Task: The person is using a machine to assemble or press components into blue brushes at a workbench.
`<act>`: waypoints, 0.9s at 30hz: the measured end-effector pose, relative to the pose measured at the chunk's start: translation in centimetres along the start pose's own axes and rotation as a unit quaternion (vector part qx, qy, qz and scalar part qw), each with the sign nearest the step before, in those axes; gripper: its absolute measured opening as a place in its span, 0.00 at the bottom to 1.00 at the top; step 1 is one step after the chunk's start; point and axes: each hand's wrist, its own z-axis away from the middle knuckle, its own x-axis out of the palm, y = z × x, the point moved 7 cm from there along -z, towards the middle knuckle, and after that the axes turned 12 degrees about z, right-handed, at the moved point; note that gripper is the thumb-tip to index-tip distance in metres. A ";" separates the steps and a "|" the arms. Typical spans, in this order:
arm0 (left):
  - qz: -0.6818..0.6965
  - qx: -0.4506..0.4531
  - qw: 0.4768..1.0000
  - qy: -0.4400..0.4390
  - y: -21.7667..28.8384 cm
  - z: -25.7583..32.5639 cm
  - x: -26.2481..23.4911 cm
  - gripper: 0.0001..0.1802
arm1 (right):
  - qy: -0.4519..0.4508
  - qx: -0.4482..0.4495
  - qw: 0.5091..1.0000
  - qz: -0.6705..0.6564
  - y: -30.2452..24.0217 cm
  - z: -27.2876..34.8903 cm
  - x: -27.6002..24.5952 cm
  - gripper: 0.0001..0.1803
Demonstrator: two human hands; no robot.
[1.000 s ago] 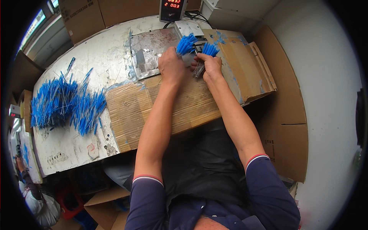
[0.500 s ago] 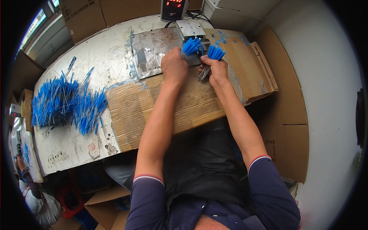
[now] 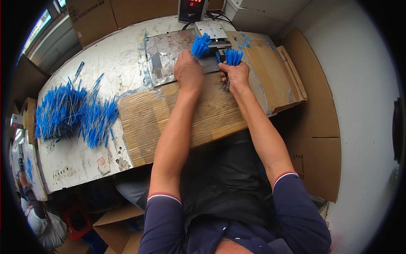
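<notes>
Gripping blue-ended bundles (image 3: pixel 200 45), left hand (image 3: pixel 188 73), right hand (image 3: pixel 237 75), open cardboard box (image 3: pixel 112 238) below, contents unclear

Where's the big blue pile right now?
In the head view, the blue pile lies at left on the white table, left of the cardboard and the left hand.

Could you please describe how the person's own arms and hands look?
Short navy-blue fabric sleeves end in cuffs with narrow red and white bands. Below them, the arms, left hand and right hand are bare, with nothing visibly worn.
</notes>
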 end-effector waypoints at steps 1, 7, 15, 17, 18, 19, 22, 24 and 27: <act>0.023 -0.003 1.000 0.017 -0.1 0.0 -0.2 0.08 | 0.016 -0.005 1.000 0.017 -0.1 -0.3 0.0 0.10; 0.036 -0.022 0.999 0.001 -0.4 0.1 -0.1 0.08 | 0.042 0.003 0.998 0.050 0.1 -0.7 0.5 0.10; 0.034 0.018 0.999 0.001 0.3 0.1 -0.1 0.09 | 0.044 0.005 0.999 0.012 0.0 -0.7 0.5 0.11; 0.030 0.011 0.999 -0.013 0.4 0.2 0.0 0.08 | 0.039 0.007 0.999 0.000 -0.1 -0.6 0.4 0.11; 0.024 0.010 0.999 -0.028 0.5 0.2 0.1 0.09 | 0.030 0.015 0.999 -0.010 0.1 -0.6 0.5 0.11; 0.018 0.010 0.999 -0.043 0.5 0.2 0.3 0.10 | 0.021 0.023 0.999 -0.019 0.2 -0.7 0.4 0.10; 0.009 0.006 0.997 -0.072 0.1 0.2 0.8 0.12 | -0.012 0.006 0.996 -0.094 0.3 -0.4 0.4 0.07; 0.019 0.018 0.998 -0.060 0.1 0.2 0.7 0.11 | -0.012 -0.001 0.993 -0.119 0.5 -0.1 0.0 0.07; 0.031 0.030 0.998 -0.051 0.3 0.1 0.7 0.10 | -0.004 0.008 0.990 -0.141 0.7 0.0 -0.4 0.06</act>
